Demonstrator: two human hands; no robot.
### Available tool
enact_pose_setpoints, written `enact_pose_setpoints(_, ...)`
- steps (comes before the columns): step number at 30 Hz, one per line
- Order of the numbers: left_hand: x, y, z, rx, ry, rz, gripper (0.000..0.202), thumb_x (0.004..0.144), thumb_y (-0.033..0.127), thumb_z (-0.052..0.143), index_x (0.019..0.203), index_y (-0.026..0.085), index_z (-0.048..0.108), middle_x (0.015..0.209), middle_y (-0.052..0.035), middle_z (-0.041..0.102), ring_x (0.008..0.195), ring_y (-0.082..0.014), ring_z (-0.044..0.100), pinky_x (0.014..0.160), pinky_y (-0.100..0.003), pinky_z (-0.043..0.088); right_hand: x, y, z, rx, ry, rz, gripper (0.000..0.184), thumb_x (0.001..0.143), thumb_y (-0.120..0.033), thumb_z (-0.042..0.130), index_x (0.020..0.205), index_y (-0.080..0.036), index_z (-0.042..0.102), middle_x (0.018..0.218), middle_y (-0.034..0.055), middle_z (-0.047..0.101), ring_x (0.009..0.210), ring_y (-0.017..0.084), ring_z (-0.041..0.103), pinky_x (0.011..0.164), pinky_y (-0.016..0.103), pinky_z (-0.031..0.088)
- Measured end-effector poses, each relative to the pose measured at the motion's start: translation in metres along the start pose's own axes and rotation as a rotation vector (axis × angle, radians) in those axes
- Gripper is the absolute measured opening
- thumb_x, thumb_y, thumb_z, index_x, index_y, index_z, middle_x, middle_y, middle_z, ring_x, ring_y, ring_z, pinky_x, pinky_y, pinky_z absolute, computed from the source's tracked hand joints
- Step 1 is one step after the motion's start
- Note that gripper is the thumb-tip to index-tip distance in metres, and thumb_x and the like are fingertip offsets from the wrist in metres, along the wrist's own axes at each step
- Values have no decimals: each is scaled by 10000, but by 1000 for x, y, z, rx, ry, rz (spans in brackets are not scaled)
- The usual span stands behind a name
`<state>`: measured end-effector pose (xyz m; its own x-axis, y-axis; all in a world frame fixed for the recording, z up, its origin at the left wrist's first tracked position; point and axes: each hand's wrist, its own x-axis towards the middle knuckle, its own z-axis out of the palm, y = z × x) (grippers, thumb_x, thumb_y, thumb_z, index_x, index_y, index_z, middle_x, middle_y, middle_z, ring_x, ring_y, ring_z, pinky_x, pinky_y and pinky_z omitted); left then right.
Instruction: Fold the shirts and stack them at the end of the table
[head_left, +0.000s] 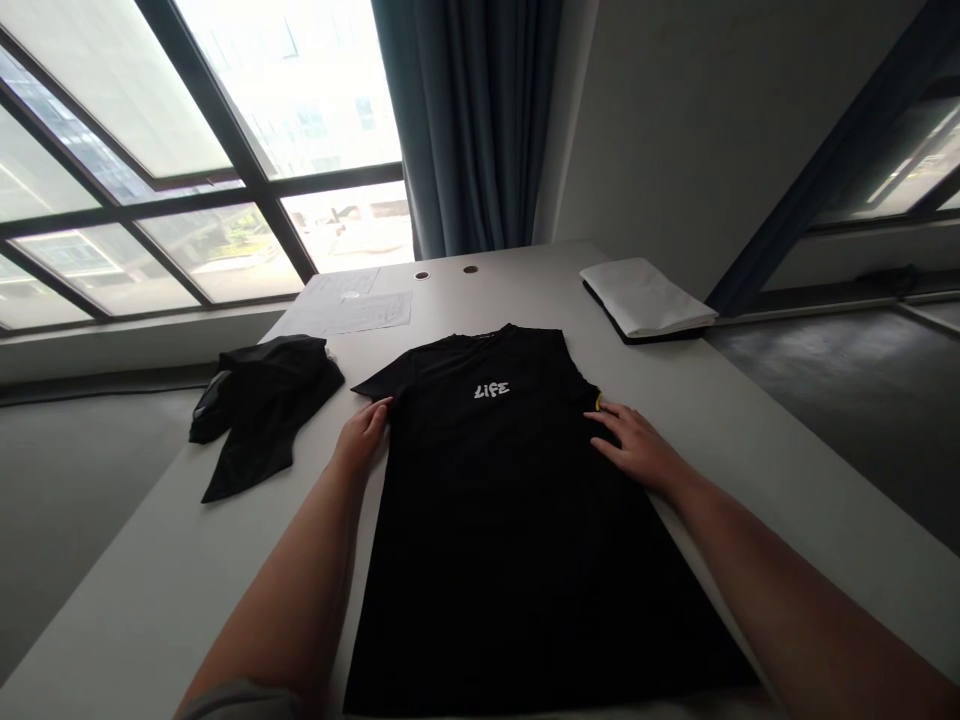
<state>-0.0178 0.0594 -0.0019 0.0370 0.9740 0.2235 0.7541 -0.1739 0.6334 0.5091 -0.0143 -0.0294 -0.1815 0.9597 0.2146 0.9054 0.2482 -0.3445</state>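
Note:
A black T-shirt [517,520] lies spread out flat in front of me, its collar at the far end and a white "Life" print on its chest. At its left edge, just under the left sleeve, my left hand [364,437] has its fingers closed on the cloth. My right hand [636,446] rests on the shirt's opposite edge with its fingers stretched out and apart. By those fingertips a small yellow strip [598,401] shows at the right sleeve, which looks folded or tucked; I cannot tell which.
Left of the shirt, a crumpled black garment [271,400] lies on the white table [780,480]. Papers [360,308] with writing lie at the far left. A folded white cloth [646,296] sits on something black at the far right. Windows and a blue curtain [472,120] are behind.

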Motion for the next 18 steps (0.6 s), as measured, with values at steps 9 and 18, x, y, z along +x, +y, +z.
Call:
enact_pose_setpoints(9,39,3,20,207,-20,-175,532,1064,468,336,1481,254,588,1502,-78,610,1477,-304,475,1254,-528,353,2,0,-1,14,10,-10,483,951,-451,537,1372,-248,663,1445,140,558,1358,351,537,1191,549,418)
enact_pose_setpoints(18,36,45,31,472,18,218,560,1010,332,491,1557,212,499,1617,-140,457,1469,-326,470,1220,-495,407,2,-3,-3,23,5,-18,480,951,-435,540,1371,-240,668,1458,146,553,1357,347,535,1189,548,415)
